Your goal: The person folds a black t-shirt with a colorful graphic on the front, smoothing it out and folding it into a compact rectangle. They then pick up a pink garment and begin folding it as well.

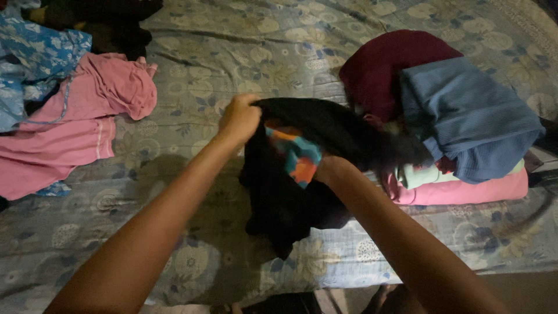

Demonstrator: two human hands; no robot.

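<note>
My left hand (239, 118) grips the top edge of a black garment (290, 203) and holds it up over the bed. An orange and teal printed patch (297, 156) shows on the garment. My right hand (331, 168) is pushed inside the black cloth, so its fingers are hidden. The garment's lower part rests on the floral bedsheet (232, 52).
A stack of folded clothes lies at the right: a blue piece (465, 116), a maroon one (383, 64), a pink one (465, 191) below. Loose pink clothes (81, 116) and a blue floral cloth (35, 58) lie at the left. The bed's front edge (349, 273) is near me.
</note>
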